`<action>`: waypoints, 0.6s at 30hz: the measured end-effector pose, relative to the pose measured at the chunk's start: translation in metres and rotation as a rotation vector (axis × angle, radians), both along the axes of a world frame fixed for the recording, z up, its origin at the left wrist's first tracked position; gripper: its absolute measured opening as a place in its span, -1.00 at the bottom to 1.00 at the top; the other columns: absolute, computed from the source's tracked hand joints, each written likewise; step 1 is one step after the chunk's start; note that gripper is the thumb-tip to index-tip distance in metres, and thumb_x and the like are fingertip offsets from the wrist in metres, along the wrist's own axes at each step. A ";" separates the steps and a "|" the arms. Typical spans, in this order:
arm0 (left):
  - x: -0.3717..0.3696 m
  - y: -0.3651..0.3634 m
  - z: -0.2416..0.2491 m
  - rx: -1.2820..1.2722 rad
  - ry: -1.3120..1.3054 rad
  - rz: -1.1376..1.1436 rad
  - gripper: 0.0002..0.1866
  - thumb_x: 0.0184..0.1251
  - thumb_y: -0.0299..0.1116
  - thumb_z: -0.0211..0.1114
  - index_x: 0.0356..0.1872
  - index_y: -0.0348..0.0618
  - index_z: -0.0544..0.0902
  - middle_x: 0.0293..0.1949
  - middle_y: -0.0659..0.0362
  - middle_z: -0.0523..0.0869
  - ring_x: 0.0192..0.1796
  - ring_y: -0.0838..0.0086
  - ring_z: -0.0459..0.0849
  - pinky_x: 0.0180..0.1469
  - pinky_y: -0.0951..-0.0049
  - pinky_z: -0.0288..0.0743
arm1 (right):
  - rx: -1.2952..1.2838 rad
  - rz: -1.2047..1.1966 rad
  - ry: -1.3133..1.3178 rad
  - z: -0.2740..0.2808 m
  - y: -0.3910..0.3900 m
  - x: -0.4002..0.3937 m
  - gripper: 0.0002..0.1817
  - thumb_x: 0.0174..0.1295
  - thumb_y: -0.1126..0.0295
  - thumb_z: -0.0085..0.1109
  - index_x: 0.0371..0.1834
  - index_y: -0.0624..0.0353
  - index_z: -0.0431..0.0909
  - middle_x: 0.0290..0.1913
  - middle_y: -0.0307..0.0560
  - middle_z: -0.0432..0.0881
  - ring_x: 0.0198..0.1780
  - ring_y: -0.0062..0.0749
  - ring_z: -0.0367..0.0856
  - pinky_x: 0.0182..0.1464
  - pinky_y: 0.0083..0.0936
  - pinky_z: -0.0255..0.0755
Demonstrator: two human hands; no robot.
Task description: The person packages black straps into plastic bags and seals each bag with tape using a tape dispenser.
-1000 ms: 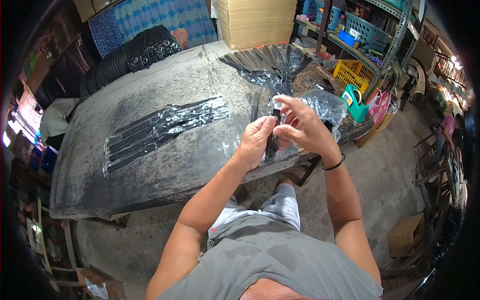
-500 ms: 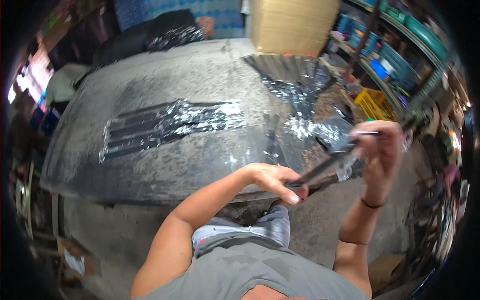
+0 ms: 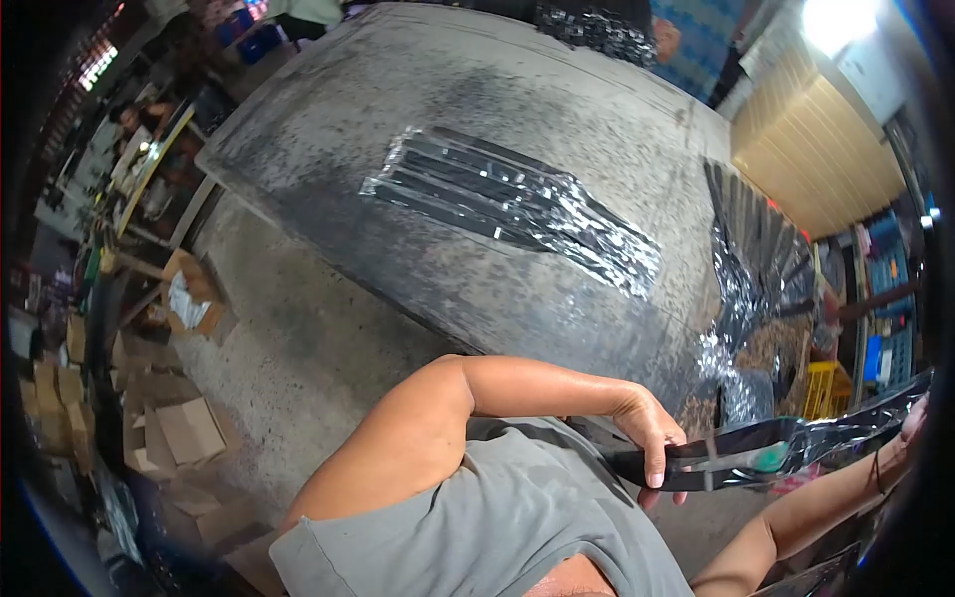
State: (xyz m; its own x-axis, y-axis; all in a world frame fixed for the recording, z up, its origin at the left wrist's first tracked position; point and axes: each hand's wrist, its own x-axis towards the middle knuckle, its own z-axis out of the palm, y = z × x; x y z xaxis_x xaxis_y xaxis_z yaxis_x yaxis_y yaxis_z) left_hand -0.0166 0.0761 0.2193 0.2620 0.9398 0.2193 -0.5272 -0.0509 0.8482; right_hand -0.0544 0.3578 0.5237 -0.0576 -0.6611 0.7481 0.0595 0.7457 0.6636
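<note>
A large grey worktable [image 3: 398,234], its top stained black in patches, spans the upper middle of the view. A tall carton [image 3: 811,144] stands by its far right corner, with a metal shelf [image 3: 861,298] farther right. Opened cardboard boxes [image 3: 189,433] lie on the concrete floor [image 3: 288,298], off the table's near left side.

A flat bundle of black strips [image 3: 497,199] in clear plastic lies on the middle of the top, slanting toward the right end, apart from every edge. A fanned bundle [image 3: 751,234] spreads at the right end, near the carton, and a dark bundle [image 3: 597,30] sits along the far edge.

Plastic-wrapped black strips [image 3: 726,441] run between the two hands, off the table's near right corner and in front of the grey shirt [image 3: 537,497]. The left hand [image 3: 649,428] has its fingers narrowed on their near end, thumb across the top. The right hand [image 3: 914,422] is at the other end, by the view's right edge; how its fingers close cannot be told.

Near the shelf is a yellow basket [image 3: 819,388]; a small green object [image 3: 769,458] shows through the held plastic.
</note>
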 end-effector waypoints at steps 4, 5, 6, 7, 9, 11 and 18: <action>-0.023 -0.050 -0.004 -0.040 0.073 0.155 -0.49 0.15 -0.36 0.41 0.14 -0.28 0.53 -0.17 0.02 0.75 -0.05 0.41 0.68 0.14 0.39 0.42 | -0.111 -0.025 -0.131 0.028 -0.025 -0.036 -0.60 0.41 0.17 -0.10 -0.28 0.28 0.62 -0.22 0.09 0.62 -0.17 -0.07 0.61 0.04 -0.13 0.43; -0.029 -0.061 -0.011 -0.074 0.108 0.194 -0.52 0.16 -0.36 0.40 0.11 -0.29 0.55 -0.17 0.02 0.76 -0.06 0.41 0.69 0.13 0.40 0.43 | -0.107 -0.013 -0.133 0.032 -0.026 -0.046 -0.60 0.41 0.17 -0.10 -0.28 0.28 0.62 -0.22 0.09 0.62 -0.17 -0.07 0.61 0.04 -0.13 0.43; -0.034 -0.076 -0.017 -0.080 0.126 0.251 -0.57 0.18 -0.35 0.39 0.06 -0.32 0.58 -0.18 0.03 0.76 -0.07 0.42 0.70 0.11 0.40 0.46 | 0.005 -0.029 -0.042 0.035 -0.032 -0.054 -0.59 0.41 0.16 -0.10 -0.28 0.27 0.63 -0.21 0.09 0.63 -0.17 -0.08 0.62 0.09 -0.07 0.39; -0.036 -0.089 -0.029 -0.128 0.095 0.296 -0.60 0.15 -0.35 0.41 0.00 -0.31 0.62 -0.22 0.04 0.77 -0.13 0.43 0.73 0.05 0.42 0.48 | 0.116 -0.049 0.048 0.036 -0.034 -0.059 -0.58 0.41 0.14 -0.10 -0.29 0.26 0.64 -0.21 0.10 0.64 -0.17 -0.08 0.63 0.14 -0.02 0.35; -0.045 -0.122 -0.047 -0.214 0.150 0.382 -0.63 0.14 -0.36 0.42 -0.05 -0.32 0.63 -0.25 0.04 0.77 -0.18 0.43 0.74 0.02 0.43 0.51 | -0.159 -0.103 -0.128 0.028 -0.053 -0.065 -0.58 0.40 0.14 -0.08 -0.24 0.29 0.65 -0.22 0.09 0.64 -0.19 -0.11 0.63 0.12 0.02 0.35; -0.054 -0.160 -0.061 -0.291 0.251 0.471 -0.64 0.12 -0.35 0.44 -0.10 -0.35 0.64 -0.28 0.05 0.77 -0.21 0.43 0.75 0.02 0.45 0.51 | -0.650 -0.116 -0.311 0.011 -0.064 -0.078 -0.62 0.40 0.17 -0.04 -0.17 0.28 0.62 -0.23 0.02 0.63 -0.26 -0.25 0.58 -0.04 -0.17 0.40; -0.139 -0.333 -0.081 -0.629 0.865 0.556 -0.41 0.09 0.10 0.41 -0.25 -0.37 0.63 -0.38 0.12 0.69 -0.30 0.48 0.57 -0.24 0.33 0.47 | -1.639 0.727 -0.956 -0.157 -0.024 -0.164 -0.69 0.30 0.36 0.15 0.07 0.20 0.48 -0.13 -0.20 0.59 -0.27 -0.67 0.51 -0.36 -0.77 0.39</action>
